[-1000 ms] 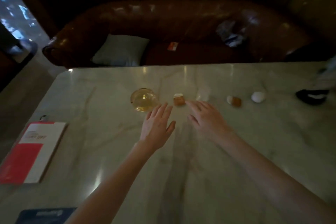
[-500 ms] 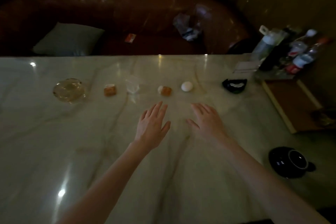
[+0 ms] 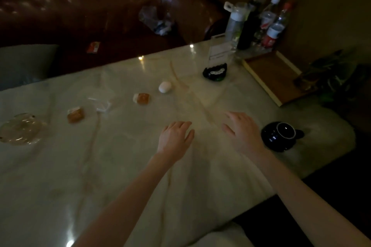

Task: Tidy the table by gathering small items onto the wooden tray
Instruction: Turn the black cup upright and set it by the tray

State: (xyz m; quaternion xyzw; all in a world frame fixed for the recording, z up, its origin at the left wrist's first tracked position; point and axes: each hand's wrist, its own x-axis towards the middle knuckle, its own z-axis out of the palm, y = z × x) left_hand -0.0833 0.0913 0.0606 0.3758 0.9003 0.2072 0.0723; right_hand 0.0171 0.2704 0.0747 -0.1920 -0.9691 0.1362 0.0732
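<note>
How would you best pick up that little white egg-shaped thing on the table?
Pinch the white egg-shaped thing across its narrower width, coming straight down from above. It lies alone on the marble table, round and low, with nothing beside it to block fingers. The left hand seems nearer.

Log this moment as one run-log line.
left hand: open, empty | right hand: open, empty, beside black cup | wooden tray: bare where visible | white egg-shaped item, two amber items: on table, ungathered

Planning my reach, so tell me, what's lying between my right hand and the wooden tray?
Nothing: the head view shows only bare marble table between the right hand and the wooden tray. The black cup sits off to the side.
</note>
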